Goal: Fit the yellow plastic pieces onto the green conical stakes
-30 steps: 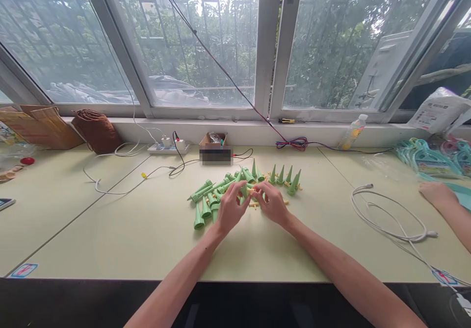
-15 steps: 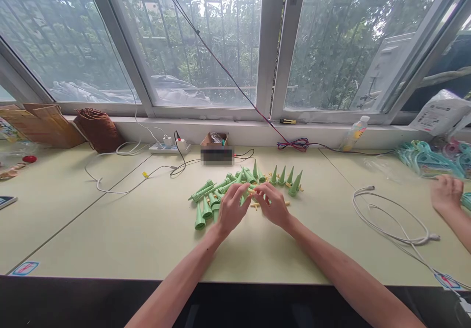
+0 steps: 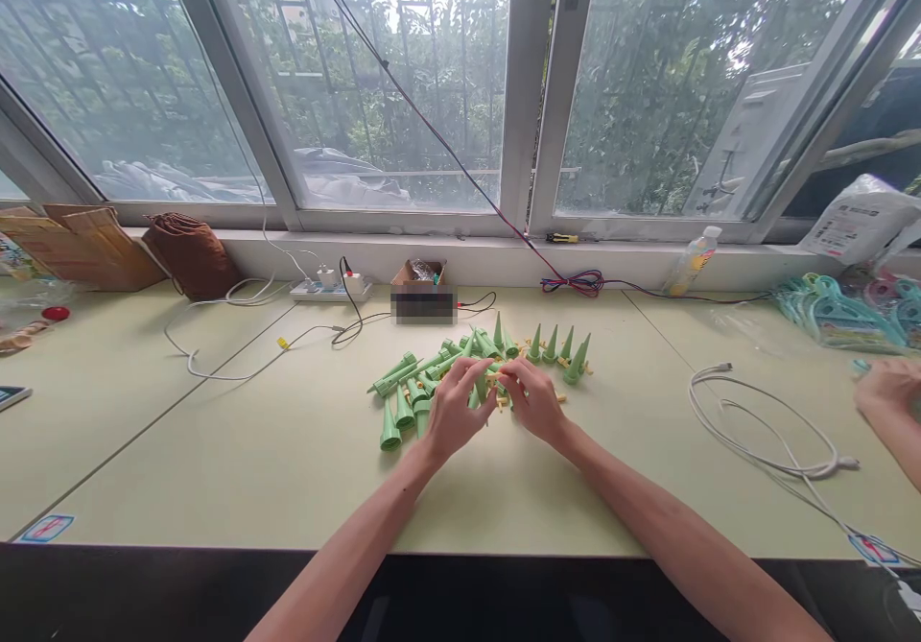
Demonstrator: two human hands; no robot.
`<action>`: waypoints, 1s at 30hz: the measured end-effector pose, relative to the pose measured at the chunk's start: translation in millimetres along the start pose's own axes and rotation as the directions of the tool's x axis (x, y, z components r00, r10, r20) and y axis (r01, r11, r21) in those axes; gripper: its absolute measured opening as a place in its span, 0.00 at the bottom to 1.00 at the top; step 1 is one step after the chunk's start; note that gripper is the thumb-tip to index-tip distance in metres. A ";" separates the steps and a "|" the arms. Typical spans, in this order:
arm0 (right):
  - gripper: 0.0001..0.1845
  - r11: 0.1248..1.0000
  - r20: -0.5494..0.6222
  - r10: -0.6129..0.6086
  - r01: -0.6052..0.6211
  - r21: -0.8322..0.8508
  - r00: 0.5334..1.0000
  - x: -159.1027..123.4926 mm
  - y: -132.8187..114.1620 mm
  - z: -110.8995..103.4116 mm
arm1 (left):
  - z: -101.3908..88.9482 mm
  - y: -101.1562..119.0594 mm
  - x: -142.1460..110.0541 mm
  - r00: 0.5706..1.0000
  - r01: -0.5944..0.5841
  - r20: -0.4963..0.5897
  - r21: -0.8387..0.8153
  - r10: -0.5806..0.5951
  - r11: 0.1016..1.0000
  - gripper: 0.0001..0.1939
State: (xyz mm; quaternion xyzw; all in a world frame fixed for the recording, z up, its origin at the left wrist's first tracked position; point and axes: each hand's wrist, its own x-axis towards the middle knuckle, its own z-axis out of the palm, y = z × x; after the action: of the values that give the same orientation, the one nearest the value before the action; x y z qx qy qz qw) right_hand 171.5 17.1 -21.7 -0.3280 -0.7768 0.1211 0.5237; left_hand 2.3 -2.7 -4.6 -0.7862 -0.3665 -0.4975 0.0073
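My left hand [image 3: 460, 404] is closed, thumb and fingers pinched around what looks like a green cone-shaped plastic spike [image 3: 481, 390], mostly covered by the fingers. Fingertips of my right hand [image 3: 531, 397] pinch a small yellow plastic piece [image 3: 494, 374] at the top, touching or close to the left fingertips. A heap of green spikes [image 3: 403, 412] lies left of and behind my hands. To the right stand several upright green spikes [image 3: 577, 359] with yellow pieces at their bases. Loose yellow pieces [image 3: 561, 398] lie by my right hand.
A small cardboard box [image 3: 419, 273] and a power strip [image 3: 331, 291] are at the back. A coiled white cable [image 3: 763, 421] lies right. A bottle [image 3: 692, 263] stands by the window; another person's hand [image 3: 890, 388] is near teal hangers [image 3: 835, 311].
My hands stay in nearly the same spot. The yellow piece and more of the green spike now show between my fingers. The other person's hand has shifted slightly right and down.
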 end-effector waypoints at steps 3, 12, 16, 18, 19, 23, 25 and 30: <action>0.14 1.000 0.005 0.001 -0.001 0.003 1.000 0.3 0.0 -0.1 | 0.4 -0.7 -0.3 1.000 0.011 0.008 -0.006 -0.011 1.000 0.17; 0.14 1.000 0.032 0.025 -0.025 -0.006 0.999 0.2 -0.6 0.5 | 1.8 -3.4 -1.7 0.999 0.036 0.011 -0.003 -0.035 0.999 0.16; 0.14 0.999 0.038 0.032 -0.032 0.003 0.999 -0.2 1.0 1.0 | 1.7 -3.6 -1.8 1.000 0.017 0.007 0.009 -0.017 1.000 0.15; 0.14 1.000 0.036 0.027 -0.027 0.002 0.999 0.0 1.2 1.1 | 1.5 -3.8 -1.6 1.000 0.018 0.009 0.016 -0.018 1.000 0.14; 0.14 1.000 0.036 0.025 -0.025 0.003 0.999 0.2 1.1 1.1 | 1.4 -3.9 -1.5 1.000 0.019 0.010 0.017 -0.019 1.000 0.14; 0.12 0.999 0.051 0.030 -0.032 0.028 0.998 0.2 0.6 0.9 | 1.2 -4.4 -1.2 1.000 0.013 0.010 0.000 -0.013 1.000 0.13; 0.10 0.999 0.059 0.030 -0.032 0.043 0.998 -0.2 0.5 1.0 | 1.0 -4.0 -0.9 1.000 0.011 0.009 -0.006 -0.011 1.000 0.13; 0.10 0.999 0.065 0.027 -0.030 0.042 0.998 -1.1 1.3 1.6 | 0.8 -2.3 -0.1 1.000 0.000 -0.001 0.003 0.000 1.000 0.13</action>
State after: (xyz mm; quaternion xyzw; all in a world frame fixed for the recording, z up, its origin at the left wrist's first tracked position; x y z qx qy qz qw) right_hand 170.8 17.6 -23.9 -0.3236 -0.7858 0.1557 0.5036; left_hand 1.7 -0.8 -5.9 -0.7858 -0.3674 -0.4974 0.0086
